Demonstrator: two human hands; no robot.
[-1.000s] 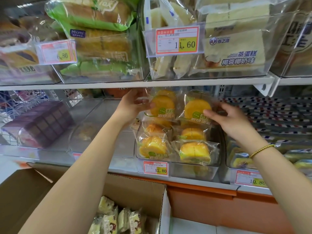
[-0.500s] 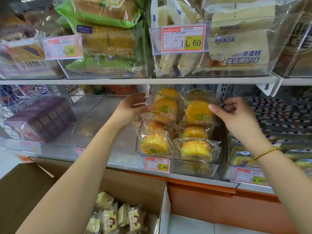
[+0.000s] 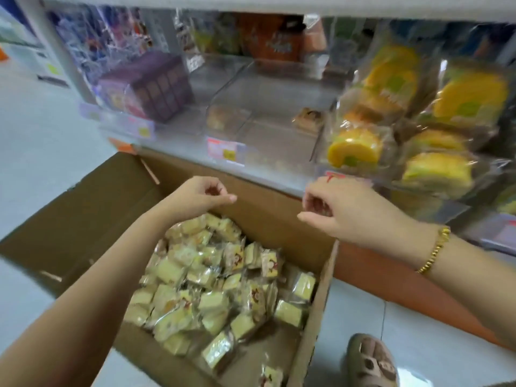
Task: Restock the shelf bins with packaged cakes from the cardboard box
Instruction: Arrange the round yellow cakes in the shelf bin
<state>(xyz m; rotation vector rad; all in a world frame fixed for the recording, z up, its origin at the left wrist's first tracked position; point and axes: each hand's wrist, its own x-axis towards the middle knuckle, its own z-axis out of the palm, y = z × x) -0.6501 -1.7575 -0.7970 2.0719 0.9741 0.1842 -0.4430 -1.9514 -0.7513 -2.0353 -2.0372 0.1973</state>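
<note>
1. The left grip (image 3: 201, 195) hovers over the far rim of the cardboard box (image 3: 268, 222). Its fingers are loosely curled toward the palm and hold nothing.
2. The right grip (image 3: 343, 210) hangs near it, above the box's far right corner, also loosely curled and holding nothing. A gold bracelet (image 3: 435, 250) sits at that wrist.
3. The small packaged cakes (image 3: 212, 283) lie in a loose heap inside the box. The box stands open on the floor (image 3: 42, 135), right against the shelf (image 3: 268, 169), probably to keep each reach from box to bin short.
4. On the shelf behind the box, a clear shelf bin (image 3: 268, 107) holds only a couple of small packs near its front wall. It looks the likeliest place for the cakes, though blur prevents matching the wrappers.
5. To its right, round yellow cakes (image 3: 351, 152) are stacked face-out, presumably so their labels read from the aisle. To its left sits a purple pack (image 3: 145, 88).
6. With both grips free and poised over the heap, the step in hand appears to be gathering a batch. Two hands could scoop several of these light, slippery packs at once.
</note>
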